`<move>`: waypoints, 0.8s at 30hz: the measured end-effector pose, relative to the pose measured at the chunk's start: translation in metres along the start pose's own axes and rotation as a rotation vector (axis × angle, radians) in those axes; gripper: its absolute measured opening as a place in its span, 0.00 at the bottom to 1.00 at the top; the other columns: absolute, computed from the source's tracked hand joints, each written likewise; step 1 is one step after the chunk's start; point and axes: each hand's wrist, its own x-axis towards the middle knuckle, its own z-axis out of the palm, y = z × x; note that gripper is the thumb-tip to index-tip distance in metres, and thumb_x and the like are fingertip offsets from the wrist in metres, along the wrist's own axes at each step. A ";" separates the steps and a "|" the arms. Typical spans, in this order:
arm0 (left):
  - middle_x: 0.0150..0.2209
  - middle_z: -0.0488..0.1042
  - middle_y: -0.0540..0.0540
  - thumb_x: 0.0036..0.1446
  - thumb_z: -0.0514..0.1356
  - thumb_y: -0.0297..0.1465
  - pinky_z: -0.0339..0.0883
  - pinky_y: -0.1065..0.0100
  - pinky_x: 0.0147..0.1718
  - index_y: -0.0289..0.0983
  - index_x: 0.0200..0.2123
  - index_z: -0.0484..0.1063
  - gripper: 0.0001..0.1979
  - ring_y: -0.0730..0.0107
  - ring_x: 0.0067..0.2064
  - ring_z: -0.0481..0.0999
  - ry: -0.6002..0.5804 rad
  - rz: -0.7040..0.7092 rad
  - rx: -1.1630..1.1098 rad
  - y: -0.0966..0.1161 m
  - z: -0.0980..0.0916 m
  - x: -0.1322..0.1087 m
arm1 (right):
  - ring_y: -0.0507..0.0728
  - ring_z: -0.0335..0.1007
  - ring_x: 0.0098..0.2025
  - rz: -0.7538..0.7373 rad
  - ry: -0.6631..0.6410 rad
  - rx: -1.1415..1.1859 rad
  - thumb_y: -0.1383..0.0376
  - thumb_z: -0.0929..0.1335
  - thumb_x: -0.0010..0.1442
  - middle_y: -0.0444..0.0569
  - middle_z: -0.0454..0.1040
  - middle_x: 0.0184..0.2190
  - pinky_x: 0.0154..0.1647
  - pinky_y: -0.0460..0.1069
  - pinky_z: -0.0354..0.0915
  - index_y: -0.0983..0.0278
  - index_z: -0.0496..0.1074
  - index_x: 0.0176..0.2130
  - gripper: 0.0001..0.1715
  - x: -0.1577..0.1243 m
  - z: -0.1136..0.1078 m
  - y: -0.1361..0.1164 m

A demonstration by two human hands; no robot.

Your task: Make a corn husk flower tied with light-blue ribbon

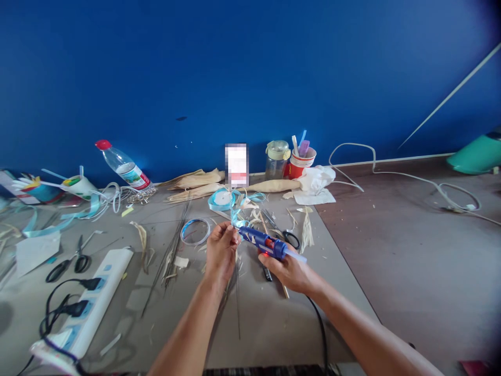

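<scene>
My right hand (pixel 291 269) is wrapped round a blue hot glue gun (pixel 262 243), with a clear glue stick poking out of its back and a red light glowing under its body. The gun's nozzle points left and reaches the fingertips of my left hand (pixel 222 250). Closed in a pinch, my left hand holds a crumpled piece of light-blue ribbon (pixel 236 215), which shows just above the fingers. A thin wire stem (pixel 238 308) runs down below that hand; whether the two are joined is hidden. Behind the ribbon lies a light-blue ribbon roll (pixel 221 199).
Left: a white power strip (pixel 104 292) with black plugs, scissors (pixel 70 261), wires (pixel 170 250) and a tape roll (pixel 195 232). Right: black-handled scissors (pixel 291 239). Along the blue wall: a tilted bottle (pixel 127 166), dried husks (pixel 195 180), a jar (pixel 277 163), red paper cups (pixel 302 163).
</scene>
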 end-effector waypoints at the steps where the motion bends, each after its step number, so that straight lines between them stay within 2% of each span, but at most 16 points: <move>1: 0.19 0.61 0.55 0.42 0.66 0.31 0.56 0.75 0.24 0.35 0.27 0.67 0.11 0.82 0.21 0.60 -0.003 0.001 -0.009 0.001 0.000 0.000 | 0.49 0.55 0.22 0.000 -0.014 0.033 0.58 0.65 0.53 0.43 0.64 0.22 0.21 0.44 0.58 0.64 0.67 0.31 0.11 0.000 -0.002 -0.001; 4: 0.20 0.62 0.55 0.41 0.66 0.29 0.56 0.76 0.23 0.34 0.27 0.67 0.11 0.83 0.21 0.60 0.018 -0.014 -0.018 0.003 0.002 -0.001 | 0.49 0.57 0.23 0.003 -0.018 0.146 0.55 0.65 0.54 0.45 0.66 0.24 0.22 0.45 0.58 0.66 0.70 0.35 0.17 -0.001 -0.008 -0.002; 10: 0.21 0.63 0.54 0.40 0.67 0.27 0.58 0.75 0.24 0.34 0.27 0.68 0.11 0.83 0.22 0.61 0.008 -0.067 -0.101 0.001 0.001 0.001 | 0.49 0.55 0.23 0.062 0.082 0.270 0.49 0.67 0.50 0.43 0.63 0.22 0.23 0.45 0.55 0.67 0.70 0.37 0.25 0.004 -0.024 0.003; 18: 0.22 0.67 0.50 0.39 0.67 0.23 0.60 0.74 0.26 0.32 0.24 0.69 0.09 0.80 0.24 0.64 -0.076 -0.275 -0.236 0.001 -0.003 0.003 | 0.50 0.55 0.24 0.007 0.149 0.358 0.52 0.66 0.54 0.44 0.64 0.24 0.23 0.46 0.53 0.64 0.69 0.38 0.18 0.007 -0.036 0.017; 24: 0.20 0.64 0.51 0.41 0.65 0.21 0.60 0.74 0.25 0.31 0.23 0.68 0.07 0.79 0.24 0.64 -0.092 -0.313 -0.244 0.001 -0.004 0.003 | 0.48 0.56 0.24 -0.084 0.178 0.492 0.57 0.68 0.54 0.46 0.67 0.30 0.25 0.46 0.54 0.65 0.69 0.34 0.13 0.011 -0.038 0.013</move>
